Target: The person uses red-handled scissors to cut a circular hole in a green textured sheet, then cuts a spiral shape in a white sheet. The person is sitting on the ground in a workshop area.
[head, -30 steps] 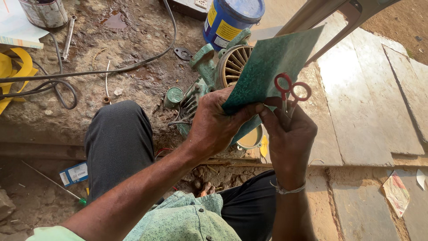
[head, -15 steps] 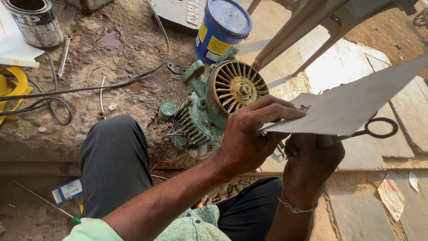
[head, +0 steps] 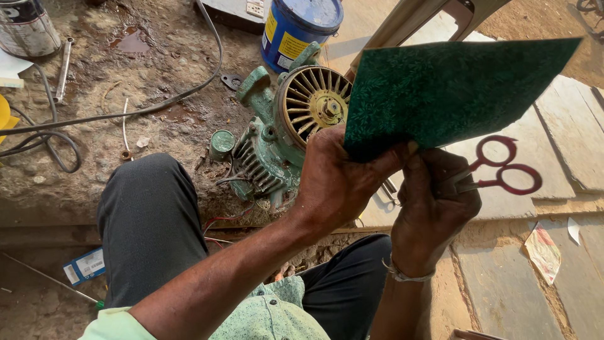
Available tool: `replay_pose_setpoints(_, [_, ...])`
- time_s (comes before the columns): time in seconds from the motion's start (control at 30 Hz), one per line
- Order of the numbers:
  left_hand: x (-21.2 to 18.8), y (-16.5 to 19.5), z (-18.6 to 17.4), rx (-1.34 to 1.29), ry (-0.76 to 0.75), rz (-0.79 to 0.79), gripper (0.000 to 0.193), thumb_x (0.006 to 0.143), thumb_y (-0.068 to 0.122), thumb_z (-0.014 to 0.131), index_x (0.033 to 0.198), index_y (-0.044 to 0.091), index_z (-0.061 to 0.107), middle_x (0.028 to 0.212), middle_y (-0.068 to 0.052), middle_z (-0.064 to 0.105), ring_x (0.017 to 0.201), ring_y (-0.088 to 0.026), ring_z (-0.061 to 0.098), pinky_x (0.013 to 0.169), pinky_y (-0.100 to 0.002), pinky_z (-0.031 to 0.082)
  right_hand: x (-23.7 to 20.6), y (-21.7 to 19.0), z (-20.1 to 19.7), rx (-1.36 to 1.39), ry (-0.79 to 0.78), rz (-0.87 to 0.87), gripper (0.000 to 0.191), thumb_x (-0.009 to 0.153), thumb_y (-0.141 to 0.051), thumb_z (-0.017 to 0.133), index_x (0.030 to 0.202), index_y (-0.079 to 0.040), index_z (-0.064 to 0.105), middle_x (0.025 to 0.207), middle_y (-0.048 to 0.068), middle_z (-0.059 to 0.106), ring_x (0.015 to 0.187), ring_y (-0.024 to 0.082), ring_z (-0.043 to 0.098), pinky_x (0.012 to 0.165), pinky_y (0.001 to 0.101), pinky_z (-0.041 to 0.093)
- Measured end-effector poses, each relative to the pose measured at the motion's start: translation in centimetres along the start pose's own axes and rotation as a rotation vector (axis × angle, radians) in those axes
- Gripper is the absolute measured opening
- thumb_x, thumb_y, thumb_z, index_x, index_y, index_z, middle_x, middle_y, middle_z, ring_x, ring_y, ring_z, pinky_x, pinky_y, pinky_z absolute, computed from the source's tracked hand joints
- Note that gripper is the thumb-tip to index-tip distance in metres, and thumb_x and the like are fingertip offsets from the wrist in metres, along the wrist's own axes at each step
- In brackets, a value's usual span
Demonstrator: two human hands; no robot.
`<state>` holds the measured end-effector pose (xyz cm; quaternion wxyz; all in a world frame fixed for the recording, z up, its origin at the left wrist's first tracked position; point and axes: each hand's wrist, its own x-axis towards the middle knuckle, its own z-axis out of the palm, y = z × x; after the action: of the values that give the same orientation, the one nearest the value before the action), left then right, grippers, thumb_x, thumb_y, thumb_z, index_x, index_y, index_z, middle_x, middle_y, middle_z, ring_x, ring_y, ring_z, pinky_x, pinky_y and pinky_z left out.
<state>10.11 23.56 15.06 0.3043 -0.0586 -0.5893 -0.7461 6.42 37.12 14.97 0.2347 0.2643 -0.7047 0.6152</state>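
Note:
My left hand [head: 340,179] pinches the lower left corner of a stiff green patterned sheet [head: 453,94], held up flat toward me. My right hand [head: 437,201] grips a pair of red-handled scissors [head: 506,167] by the blades, their handles sticking out to the right below the sheet. Behind my left hand sits a green electric motor [head: 270,145] with its brass-coloured fan [head: 313,104] exposed. A small green cap [head: 221,143] lies beside the motor.
A blue paint tin [head: 296,31] stands behind the motor, a grey tin [head: 25,28] at top left. A black cable [head: 126,110] and a spanner [head: 61,69] lie on the dirty ground. Stone slabs [head: 566,132] run right. A small blue carton [head: 85,267] lies lower left.
The sheet has turned from its pale side, held edge-on, to its green face toward me. The scissors' handles have swung back below the sheet, and the view has shifted closer to the motor.

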Motion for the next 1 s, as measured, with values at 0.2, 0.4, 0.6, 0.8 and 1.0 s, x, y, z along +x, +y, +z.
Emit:
replay_pose_setpoints(0.2, [0.3, -0.2, -1.0, -0.054, 0.005, -0.013, 0.015, 0.096, 0.02, 0.076, 0.094, 0.006, 0.08, 0.08, -0.001, 0.078, 0.07, -0.006, 0.07, 0.058, -0.027, 0.06, -0.5, 1.5, 0.2, -0.138, -0.097, -0.243, 0.012, 0.114, 0.002, 0.072, 0.105, 0.004, 0.065, 0.098, 0.008, 0.068, 0.083, 0.01, 0.063, 0.073, 0.021, 0.052])
replay_pose_setpoints(0.4, [1.2, 0.5, -1.8, -0.047, -0.061, -0.14, 0.017, 0.091, 0.019, 0.077, 0.099, 0.004, 0.079, 0.083, -0.005, 0.079, 0.067, -0.009, 0.073, 0.058, -0.028, 0.065, -0.4, 2.0, -0.2, -0.304, -0.113, -0.422, 0.011, 0.11, 0.002, 0.072, 0.113, 0.003, 0.062, 0.104, 0.007, 0.066, 0.085, 0.013, 0.063, 0.077, 0.0231, 0.053])
replay_pose_setpoints(0.6, [1.4, 0.9, -2.2, 0.006, -0.056, -0.12, 0.02, 0.096, 0.022, 0.073, 0.102, 0.003, 0.078, 0.082, -0.008, 0.079, 0.066, -0.012, 0.073, 0.056, -0.031, 0.063, 0.1, 2.0, -0.1, 0.0, -0.085, -0.04, 0.007, 0.112, -0.003, 0.063, 0.116, 0.002, 0.066, 0.085, 0.004, 0.067, 0.061, 0.003, 0.051, 0.052, 0.0166, 0.033])
replay_pose_setpoints(0.8, [3.3, 0.7, -3.5, 0.054, -0.06, -0.163, 0.024, 0.093, 0.024, 0.071, 0.107, 0.005, 0.076, 0.095, -0.012, 0.081, 0.074, -0.017, 0.08, 0.064, -0.034, 0.07, 2.5, 1.6, -0.8, -0.123, -0.084, -0.123, 0.017, 0.117, -0.01, 0.06, 0.127, 0.002, 0.065, 0.073, 0.003, 0.059, 0.056, 0.003, 0.048, 0.046, 0.0181, 0.032])
replay_pose_setpoints(1.0, [9.0, -2.0, -8.2, 0.035, -0.159, -0.426, 0.044, 0.08, 0.015, 0.083, 0.119, 0.002, 0.067, 0.107, -0.018, 0.081, 0.09, -0.026, 0.083, 0.08, -0.041, 0.069, 6.4, 2.1, 1.0, -0.09, -0.187, 0.148, 0.036, 0.107, -0.025, 0.054, 0.136, -0.004, 0.059, 0.09, -0.001, 0.068, 0.052, -0.001, 0.041, 0.04, 0.0153, 0.031])
